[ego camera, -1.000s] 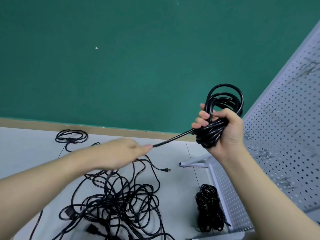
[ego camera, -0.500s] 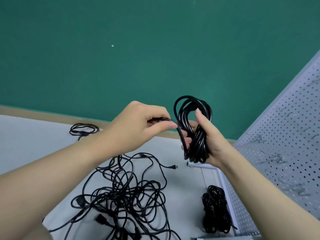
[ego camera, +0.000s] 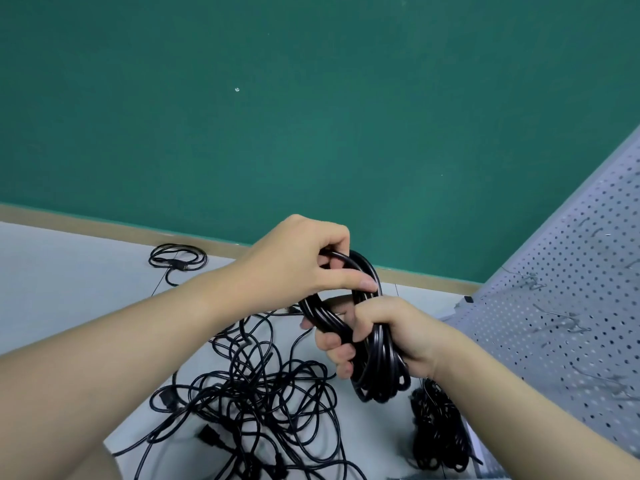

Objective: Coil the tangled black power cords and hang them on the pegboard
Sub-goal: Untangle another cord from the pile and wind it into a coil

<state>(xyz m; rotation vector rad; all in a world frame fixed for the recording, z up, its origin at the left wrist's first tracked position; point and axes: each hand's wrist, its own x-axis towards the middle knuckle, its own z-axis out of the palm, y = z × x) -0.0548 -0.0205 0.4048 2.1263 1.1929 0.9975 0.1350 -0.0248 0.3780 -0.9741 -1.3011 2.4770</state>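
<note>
Above the white table (ego camera: 62, 282), a coil of black cord (ego camera: 375, 362) is gripped at its waist by the right hand (ego camera: 384, 327), fingers curled fully round the bundle, while its top loop is pinched by the left hand (ego camera: 298, 268). Cord like this is judged light, springy and slick, so it is best held at the waist. A tangled pile (ego camera: 256, 403) lies below, a finished bundle (ego camera: 436, 431) just beside the pegboard (ego camera: 554, 306) at right, whose hooks could snag loops; room is open above.
</note>
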